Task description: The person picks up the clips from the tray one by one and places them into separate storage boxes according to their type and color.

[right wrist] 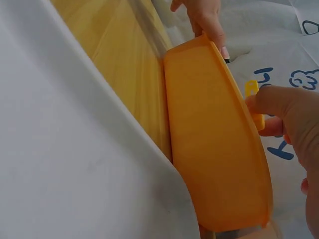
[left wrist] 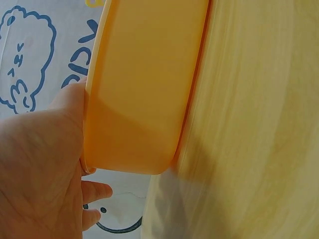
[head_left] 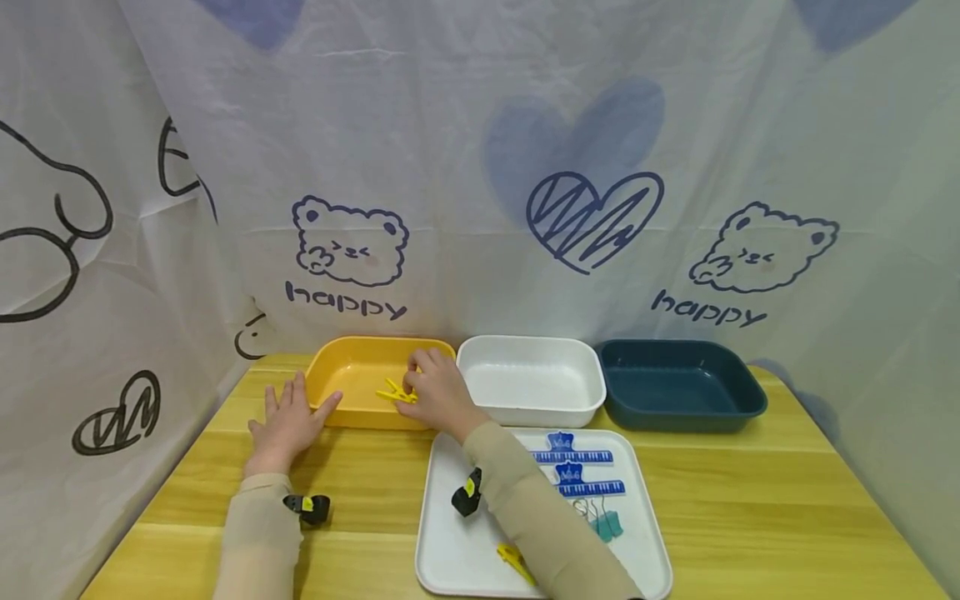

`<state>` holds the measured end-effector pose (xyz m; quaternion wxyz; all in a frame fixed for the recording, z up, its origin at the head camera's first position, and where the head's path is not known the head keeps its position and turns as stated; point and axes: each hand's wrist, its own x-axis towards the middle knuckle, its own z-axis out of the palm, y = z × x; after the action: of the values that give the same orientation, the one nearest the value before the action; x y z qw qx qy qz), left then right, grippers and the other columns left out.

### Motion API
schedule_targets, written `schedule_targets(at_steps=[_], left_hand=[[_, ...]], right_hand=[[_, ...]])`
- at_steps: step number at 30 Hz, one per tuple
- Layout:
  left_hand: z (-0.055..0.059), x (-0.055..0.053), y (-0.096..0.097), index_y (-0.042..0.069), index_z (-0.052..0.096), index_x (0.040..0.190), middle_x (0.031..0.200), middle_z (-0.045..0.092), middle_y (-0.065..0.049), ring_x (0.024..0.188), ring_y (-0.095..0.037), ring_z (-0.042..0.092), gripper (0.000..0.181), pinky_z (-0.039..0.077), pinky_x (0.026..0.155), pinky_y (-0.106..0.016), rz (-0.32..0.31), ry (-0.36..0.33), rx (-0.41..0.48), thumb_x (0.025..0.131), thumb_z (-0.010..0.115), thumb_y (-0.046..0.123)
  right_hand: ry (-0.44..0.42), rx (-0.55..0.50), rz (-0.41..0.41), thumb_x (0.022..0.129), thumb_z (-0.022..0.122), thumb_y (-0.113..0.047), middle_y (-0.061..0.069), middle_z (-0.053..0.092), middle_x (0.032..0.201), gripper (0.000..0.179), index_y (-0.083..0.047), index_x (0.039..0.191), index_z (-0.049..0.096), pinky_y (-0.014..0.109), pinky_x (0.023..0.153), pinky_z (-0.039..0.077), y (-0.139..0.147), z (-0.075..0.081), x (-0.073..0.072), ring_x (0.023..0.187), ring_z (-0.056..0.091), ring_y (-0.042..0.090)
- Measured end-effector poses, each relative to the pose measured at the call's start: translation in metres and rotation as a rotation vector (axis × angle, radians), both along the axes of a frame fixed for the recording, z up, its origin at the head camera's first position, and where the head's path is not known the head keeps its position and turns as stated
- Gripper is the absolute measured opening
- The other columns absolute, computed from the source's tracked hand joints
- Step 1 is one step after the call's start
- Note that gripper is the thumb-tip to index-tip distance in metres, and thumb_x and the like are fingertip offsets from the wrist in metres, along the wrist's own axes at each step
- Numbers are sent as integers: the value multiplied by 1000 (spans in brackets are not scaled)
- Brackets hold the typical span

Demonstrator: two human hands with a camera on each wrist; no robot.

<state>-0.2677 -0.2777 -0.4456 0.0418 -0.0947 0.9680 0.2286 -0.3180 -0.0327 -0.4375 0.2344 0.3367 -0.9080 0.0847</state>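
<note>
My right hand [head_left: 442,392] pinches a yellow clothespin [head_left: 396,391] above the near side of the yellow basin [head_left: 352,418]. In the right wrist view the clothespin [right wrist: 252,89] shows between thumb and fingers, just over the rim. At the basin's left end, my left hand [head_left: 287,429] rests on the corner, fingers spread and fairly straight outside it, thumb across the rim. The left wrist view has the left hand [left wrist: 42,169] against the basin's outer wall [left wrist: 144,99], its thumb partly hidden behind the rim. Another yellow clip [head_left: 515,563] lies on the white tray [head_left: 438,550], partly under my right sleeve.
A white basin [head_left: 528,415] and a dark blue basin [head_left: 686,421] stand in a row right of the yellow one. On the tray lie two blue piano-key clips [head_left: 573,457] and teal binder clips [head_left: 606,525]. A printed cloth [head_left: 480,292] hangs behind the wooden table [head_left: 750,533].
</note>
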Motion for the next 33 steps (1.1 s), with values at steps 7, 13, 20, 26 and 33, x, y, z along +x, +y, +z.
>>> schedule_targets(at_steps=[7, 13, 20, 26, 33], left_hand=[[1, -1, -1, 1, -7, 155, 159, -1, -32, 145, -52, -15, 105, -2, 103, -83, 2, -2, -10, 91, 27, 77], [2, -1, -1, 1, -7, 155, 159, 0, -32, 145, -51, -16, 104, -2, 103, -83, 1, 5, -9, 92, 28, 75], [2, -2, -1, 1, -7, 155, 159, 1, -31, 146, -51, -15, 104, -1, 103, -83, 3, -1, -13, 91, 27, 76], [1, -2, -1, 1, -6, 155, 159, 1, -32, 146, -52, -13, 104, 0, 103, -83, 6, 6, -21, 91, 26, 76], [-1, -3, -2, 1, -8, 155, 159, 0, -31, 146, -52, -14, 105, 0, 104, -82, 7, -5, -20, 91, 25, 77]], right_hand=[[-65, 12, -16, 83, 73, -51, -4, 53, 104, 31, -21, 77, 67, 29, 85, 42, -12, -1, -7, 99, 46, 15], [-120, 27, -25, 82, 73, -53, -5, 52, 103, 31, -23, 78, 66, 28, 83, 41, -21, -5, -14, 98, 43, 14], [-174, 32, -28, 81, 73, -53, -5, 53, 103, 31, -24, 77, 67, 28, 81, 40, -30, -9, -21, 97, 43, 14], [-243, 50, -49, 80, 74, -55, -5, 53, 104, 30, -25, 75, 67, 28, 85, 40, -37, -7, -27, 99, 43, 15], [-306, 95, -58, 79, 73, -56, -5, 52, 105, 30, -27, 73, 66, 29, 87, 38, -46, -7, -33, 101, 41, 15]])
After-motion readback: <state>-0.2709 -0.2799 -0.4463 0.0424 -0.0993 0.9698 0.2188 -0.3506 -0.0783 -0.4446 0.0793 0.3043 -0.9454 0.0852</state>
